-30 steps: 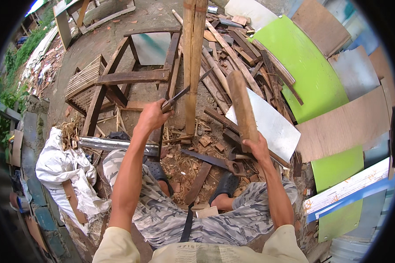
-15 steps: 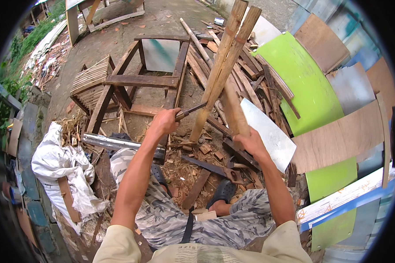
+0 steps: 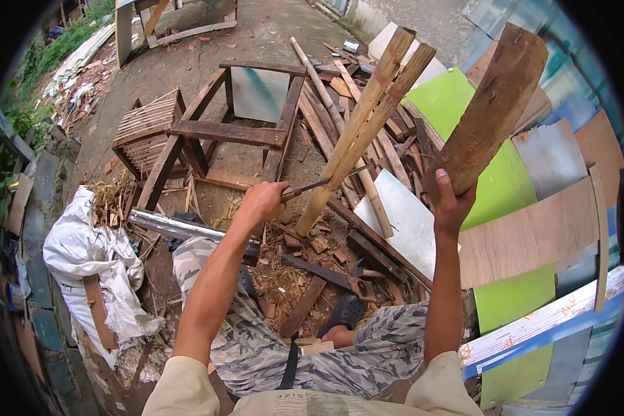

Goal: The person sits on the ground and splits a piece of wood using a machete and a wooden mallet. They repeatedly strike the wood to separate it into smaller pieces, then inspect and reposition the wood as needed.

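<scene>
A: What kind of ground is seen here?

B: An outdoor yard of bare dirt [image 3: 270,28] is shown, littered with wood chips [image 3: 305,243], scrap planks [image 3: 388,149] and coloured boards, among them a green panel [image 3: 464,125]. A white sack [image 3: 90,256] is lying at the left.

A: How are the hands placed?

B: The left hand [image 3: 262,201] is closed around the handle of a blade [image 3: 326,182], whose edge is laid against a split bamboo pole [image 3: 360,132]. The pole is stood on the ground, leaning away to the upper right. The right hand [image 3: 452,204] is raised and clenched on the lower end of a thick wooden club [image 3: 489,111], held well above the blade.

A: What is found around them?

B: A dark wooden frame [image 3: 222,132] is set beyond the left hand, with a slatted crate [image 3: 142,125] beside it. A grey sheet [image 3: 402,215] is lying between the pole's foot and the right forearm.
</scene>
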Tool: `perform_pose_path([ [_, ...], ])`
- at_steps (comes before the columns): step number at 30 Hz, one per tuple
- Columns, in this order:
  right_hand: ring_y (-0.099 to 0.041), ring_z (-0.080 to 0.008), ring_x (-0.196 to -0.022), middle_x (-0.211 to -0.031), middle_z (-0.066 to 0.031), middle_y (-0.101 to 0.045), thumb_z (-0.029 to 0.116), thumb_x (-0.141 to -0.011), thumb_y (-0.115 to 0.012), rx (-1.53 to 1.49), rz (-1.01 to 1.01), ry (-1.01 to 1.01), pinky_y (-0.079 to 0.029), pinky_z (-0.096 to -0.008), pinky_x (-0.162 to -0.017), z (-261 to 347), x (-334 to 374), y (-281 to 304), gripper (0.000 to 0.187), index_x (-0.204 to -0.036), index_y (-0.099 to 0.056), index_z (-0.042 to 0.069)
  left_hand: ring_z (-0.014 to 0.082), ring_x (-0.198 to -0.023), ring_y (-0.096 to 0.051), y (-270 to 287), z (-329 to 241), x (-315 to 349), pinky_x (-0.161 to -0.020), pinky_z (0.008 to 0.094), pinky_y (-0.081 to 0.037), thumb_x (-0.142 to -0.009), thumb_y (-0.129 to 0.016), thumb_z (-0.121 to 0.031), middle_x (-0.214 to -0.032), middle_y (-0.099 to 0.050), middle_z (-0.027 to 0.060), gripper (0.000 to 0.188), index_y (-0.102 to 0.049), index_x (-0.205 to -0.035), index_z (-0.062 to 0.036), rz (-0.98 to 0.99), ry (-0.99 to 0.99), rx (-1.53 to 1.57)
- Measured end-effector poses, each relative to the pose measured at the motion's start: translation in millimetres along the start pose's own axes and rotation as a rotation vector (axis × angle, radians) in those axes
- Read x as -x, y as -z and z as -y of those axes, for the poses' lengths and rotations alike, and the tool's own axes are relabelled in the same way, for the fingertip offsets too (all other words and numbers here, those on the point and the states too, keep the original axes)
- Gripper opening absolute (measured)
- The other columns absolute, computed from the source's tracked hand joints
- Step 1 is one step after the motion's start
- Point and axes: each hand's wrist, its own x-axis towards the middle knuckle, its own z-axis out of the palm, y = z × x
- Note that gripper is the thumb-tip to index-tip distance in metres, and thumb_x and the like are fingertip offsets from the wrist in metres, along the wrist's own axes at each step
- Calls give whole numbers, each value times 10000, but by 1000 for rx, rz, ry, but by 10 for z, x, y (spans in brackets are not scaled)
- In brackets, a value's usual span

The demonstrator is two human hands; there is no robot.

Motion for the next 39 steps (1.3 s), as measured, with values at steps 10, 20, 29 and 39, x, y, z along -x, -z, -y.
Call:
perform_pose_path([
  [10,-634,-217,-960,-1054,-129,-679,155,-732,-722,304,532,-622,-483,-331,-873,-823,723,121,501,-1188,-619,-25,416,-896,-645,-187,37,-59,-778,507,-506,-746,-657,-114,-891,-686,202,316,-636,-1060,-134,2,-79,32],
  [20,-633,-214,-959,-1078,-126,-646,165,-843,-698,60,-72,-46,-508,-322,-856,-143,-104,221,476,-1239,-529,-38,412,-907,-652,-313,-69,-64,-766,515,-515,-732,-640,-90,-895,-695,199,308,-653,-1036,-136,9,-70,30],
  [29,-653,-261,-953,-1032,-161,-693,182,-698,-740,375,558,-638,-495,-339,-863,-973,960,314,574,-1218,-595,-14,397,-885,-664,-199,-8,-77,-743,491,-532,-735,-625,-63,-899,-702,183,324,-685,-1042,-151,2,-105,-91],
  [39,-636,-193,-917,-1057,-104,-655,148,-807,-721,1,58,-196,-513,-320,-824,-177,350,110,449,-1197,-565,-10,398,-933,-652,-147,-61,4,-796,500,-518,-753,-637,-88,-941,-696,193,320,-677,-1066,-142,28,-21,-38],
])
